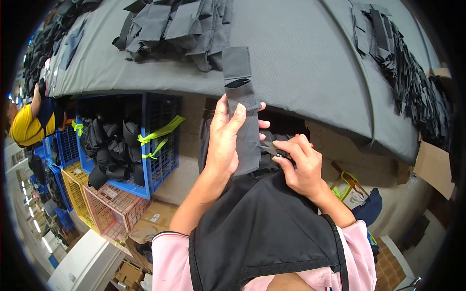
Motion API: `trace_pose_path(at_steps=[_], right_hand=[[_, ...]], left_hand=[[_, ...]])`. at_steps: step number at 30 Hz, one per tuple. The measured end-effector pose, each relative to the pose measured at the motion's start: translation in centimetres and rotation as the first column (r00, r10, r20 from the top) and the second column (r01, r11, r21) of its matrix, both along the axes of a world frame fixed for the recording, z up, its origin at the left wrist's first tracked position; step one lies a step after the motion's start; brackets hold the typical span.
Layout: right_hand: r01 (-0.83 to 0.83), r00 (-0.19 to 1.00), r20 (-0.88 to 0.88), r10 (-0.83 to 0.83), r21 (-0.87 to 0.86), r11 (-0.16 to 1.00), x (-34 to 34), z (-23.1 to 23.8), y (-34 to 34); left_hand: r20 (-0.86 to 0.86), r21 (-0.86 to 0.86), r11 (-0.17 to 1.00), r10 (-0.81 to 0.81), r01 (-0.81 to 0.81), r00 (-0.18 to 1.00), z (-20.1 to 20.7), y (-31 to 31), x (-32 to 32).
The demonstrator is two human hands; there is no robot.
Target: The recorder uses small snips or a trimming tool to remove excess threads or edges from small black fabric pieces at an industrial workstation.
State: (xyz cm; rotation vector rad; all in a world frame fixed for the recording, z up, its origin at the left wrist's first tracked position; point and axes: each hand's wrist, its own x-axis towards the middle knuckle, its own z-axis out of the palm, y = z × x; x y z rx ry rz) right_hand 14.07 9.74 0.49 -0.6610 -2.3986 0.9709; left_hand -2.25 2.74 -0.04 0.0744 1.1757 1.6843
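My left hand (223, 140) grips a long dark grey sewn fabric piece (248, 138), its thumb on top and its fingertips showing past the far edge. The piece hangs down toward my lap, and a fold near its upper part gapes like a pocket. Pinched in my right hand (305, 165) is a pair of small metal thread snips (268, 147), its pointed tips beside the fabric's right edge. Whether the blades touch the cloth I cannot tell. A few loose threads stick out around the piece.
Ahead stretches a grey cloth-covered table (291, 58), bearing a pile of similar fabric pieces (179, 29) and a heap of dark strips (403, 72). To the left stand a blue crate (162, 145) of black items and a pink crate (114, 206). A person in yellow (29, 123) is farther left.
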Motion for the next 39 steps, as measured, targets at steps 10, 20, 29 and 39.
trace_pose_path(at_steps=[10, 20, 29, 39], right_hand=[[-0.039, 0.998, -0.029, 0.048, 0.238, 0.97, -0.3, -1.1, 0.0], [-0.048, 0.996, 0.071, 0.049, -0.02, 0.999, -0.6, 0.6, 0.0], [-0.179, 0.979, 0.095, 0.182, -0.035, 0.983, -2.1, 0.2, 0.3], [-0.168, 0.985, -0.025, 0.172, 0.113, 0.979, -1.4, -1.0, 0.0]], left_hand=[[0.023, 0.018, 1.0, -0.019, 0.019, 1.0, -0.6, -0.2, -0.1], [0.002, 0.018, 0.999, -0.036, 0.036, 0.999, -0.4, -0.2, 0.3], [0.036, 0.02, 0.998, -0.065, 0.064, 0.997, -0.2, -0.4, 0.3], [0.061, 0.029, 0.995, -0.096, 0.094, 0.994, -0.7, -0.7, 0.0]])
